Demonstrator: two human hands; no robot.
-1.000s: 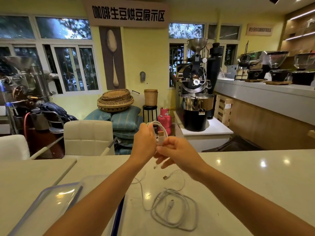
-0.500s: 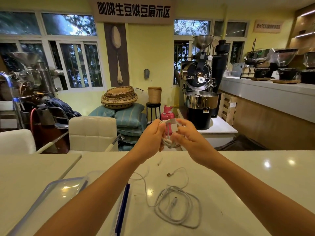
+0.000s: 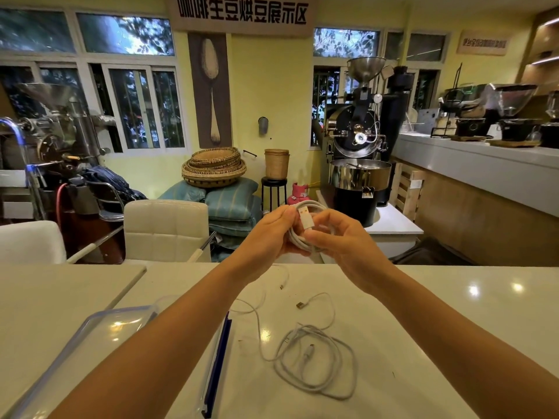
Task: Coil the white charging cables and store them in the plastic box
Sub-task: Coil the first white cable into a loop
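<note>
Two hands, raised together above the counter. My left hand and right hand both grip one coiled white cable, USB plug upward. Loose white cables lie on the counter; number unclear. One plastic box sits lower left. Wall sign reads 咖啡生豆烘豆展示区.

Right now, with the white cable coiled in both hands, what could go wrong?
The coiled white charging cable is held together only by the left hand and right hand; its flat USB plug sticks up untucked, so the loops may spring open on release. A thin tail seems to hang from it toward the white counter and could snag the loose white cable lying there on the way to the clear blue-rimmed plastic box.
</note>
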